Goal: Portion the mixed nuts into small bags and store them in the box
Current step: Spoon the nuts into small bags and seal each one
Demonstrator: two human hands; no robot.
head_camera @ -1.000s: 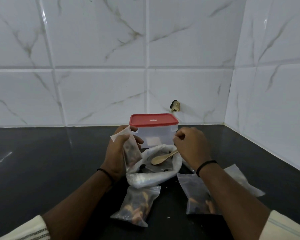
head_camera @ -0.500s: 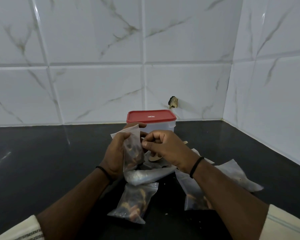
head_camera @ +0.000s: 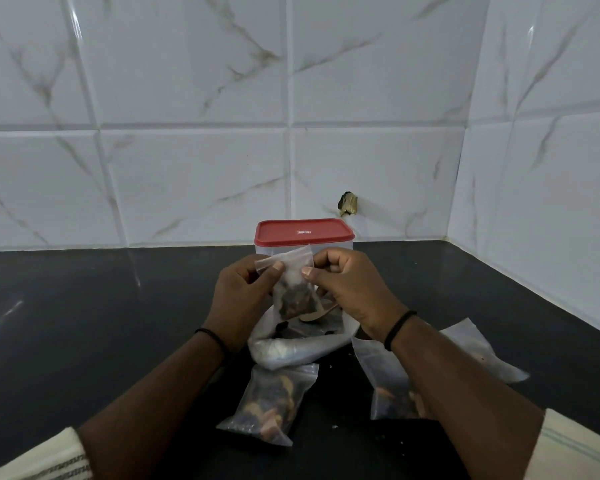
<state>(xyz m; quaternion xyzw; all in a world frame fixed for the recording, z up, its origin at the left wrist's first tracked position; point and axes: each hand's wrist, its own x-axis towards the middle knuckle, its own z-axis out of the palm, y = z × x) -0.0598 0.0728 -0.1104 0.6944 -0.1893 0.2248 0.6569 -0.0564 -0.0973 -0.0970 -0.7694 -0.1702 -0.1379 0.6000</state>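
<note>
Left hand [head_camera: 245,292] and right hand [head_camera: 347,285] each pinch the small bag [head_camera: 293,289] by its top corners above the bulk nut bag [head_camera: 298,344], likely to seal it. Filled bags [head_camera: 267,403] lie on worktop [head_camera: 84,323]; lidded box [head_camera: 303,237] behind.

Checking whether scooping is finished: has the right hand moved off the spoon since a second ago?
Yes. The right hand has gone left and up from the big bag, toward the red-lidded box, pinching the small bag.
</note>
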